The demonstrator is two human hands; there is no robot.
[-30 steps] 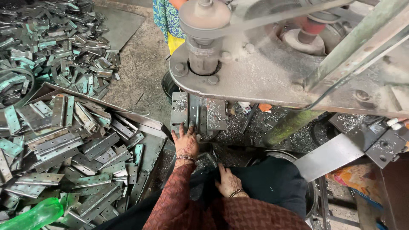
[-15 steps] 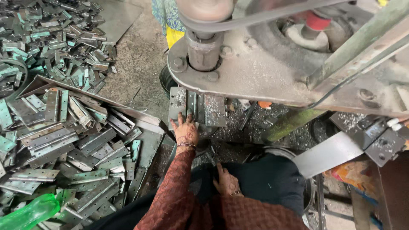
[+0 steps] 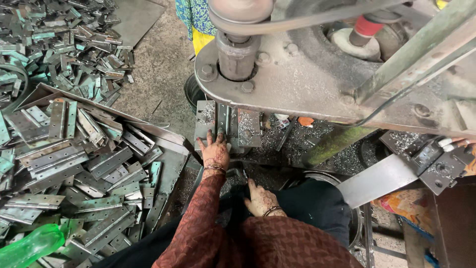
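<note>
Head view: left hand (image 3: pixel 214 153) spread flat on one hinge (image 3: pixel 227 124) (right hand (image 3: pixel 259 199) resting empty).

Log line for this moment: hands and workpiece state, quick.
left hand: fingers on metal hinge plate at press bed | right hand: resting on lap, empty | hinge pile: left of person

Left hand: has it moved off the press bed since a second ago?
No. The left hand keeps its fingertips on the hinge plate at the press bed, same spot under the ram; only the camera shifted.
</note>
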